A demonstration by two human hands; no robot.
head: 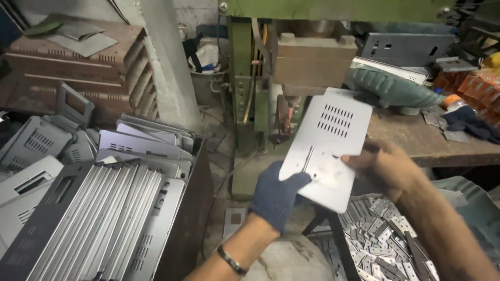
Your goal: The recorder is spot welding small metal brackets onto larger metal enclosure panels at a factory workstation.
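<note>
Cluttered workshop, dim and crowded, seen from the head camera alone: green press machine (250,88) standing at centre back, with a brown block-shaped head (312,60) hanging over the work zone, and a worn wooden tabletop (427,138) running off to the right. Stacked on edge in a dark bin (192,208) at left, many grey sheet-metal panels (109,218), with more loose ones heaped beyond. Lower right, a pile of small flat metal plates (380,234). Held in mid-air just below and in front of the press head, tilted, one pale metal panel with slotted vents (325,148). Left hand (276,195), in a dark blue knit glove, clenched on the panel's lower left edge, thumb over the face; right hand (383,166), bare, pinching the panel's right edge, fingers partly blurred. Both grips closed on the same piece, none of it resting on anything. Judging by the pose, apparently the step of presenting the panel to the press, not yet seated under the head. Next move likely calls for levelling the tilted sheet, sliding it squarely beneath the block, and keeping fingers clear of the head.
</note>
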